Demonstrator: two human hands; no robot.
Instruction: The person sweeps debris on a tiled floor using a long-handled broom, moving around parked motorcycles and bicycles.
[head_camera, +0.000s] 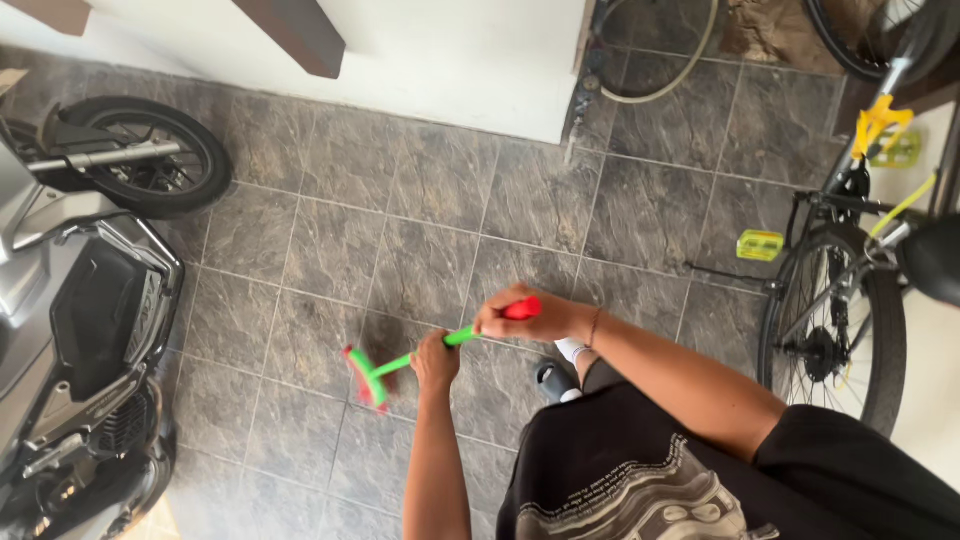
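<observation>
Motorcycle (75, 300): grey and black, parked along the left edge; rear wheel (150, 155) near the white wall (450, 50).

Floor (420, 230): dark grey stone-look tiles with pale grout lines.

Broom (400, 365): green handle, red end cap, green-and-red head. Head (365, 378) rests low on the tiles, centre-left of the view. Long axis runs from lower left to upper right; the head points down-left toward the motorcycle, the red cap points up-right.

Left hand (435, 360): closed around the green handle at its lower part, just above the head; forearm enters from the bottom edge.

Right hand (520, 318): wrapped around the top of the handle at the red cap; thin bracelet on the wrist.

Person: black printed shirt (640, 480); one foot in a dark sandal (553, 380) on the tiles below the right hand.

Bicycle (840, 320): stands at the right edge, yellow pedal (760, 245) toward the floor centre, yellow fittings on the frame.
</observation>
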